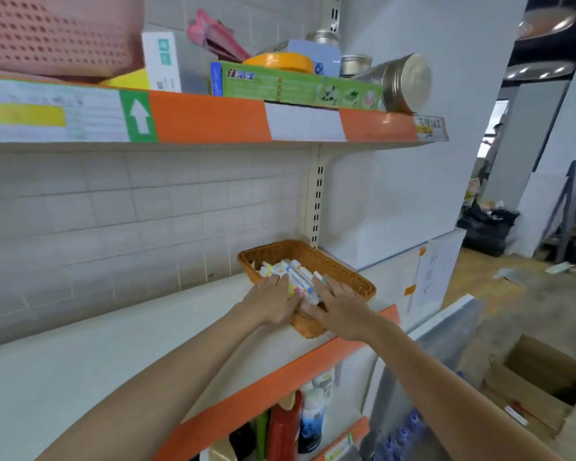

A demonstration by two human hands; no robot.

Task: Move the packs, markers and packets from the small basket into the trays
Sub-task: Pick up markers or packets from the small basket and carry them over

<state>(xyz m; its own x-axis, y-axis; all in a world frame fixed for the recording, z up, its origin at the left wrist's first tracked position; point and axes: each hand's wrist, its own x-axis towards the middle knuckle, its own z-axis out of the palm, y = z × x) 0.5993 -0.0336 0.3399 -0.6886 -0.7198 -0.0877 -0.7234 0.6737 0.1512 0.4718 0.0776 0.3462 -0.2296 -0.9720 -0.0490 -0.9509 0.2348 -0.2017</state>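
A small brown wicker basket (pixel 340 267) stands at the right end of the white middle shelf. Inside it lies a heap of white markers (pixel 291 272) with coloured caps. My left hand (pixel 273 302) reaches over the basket's near left rim, its fingers laid against the left side of the heap. My right hand (pixel 341 307) comes in from the right, fingers stretched along the heap's right side. Both hands press the markers together between them. No trays show in this view.
The white shelf (pixel 113 344) stretches bare to the left of the basket. Above hangs a shelf holding a green box (pixel 293 86), metal tins and a pink crate (pixel 57 34). Bottles (pixel 285 430) stand on the shelf below. An open cardboard box (pixel 542 377) sits on the floor at right.
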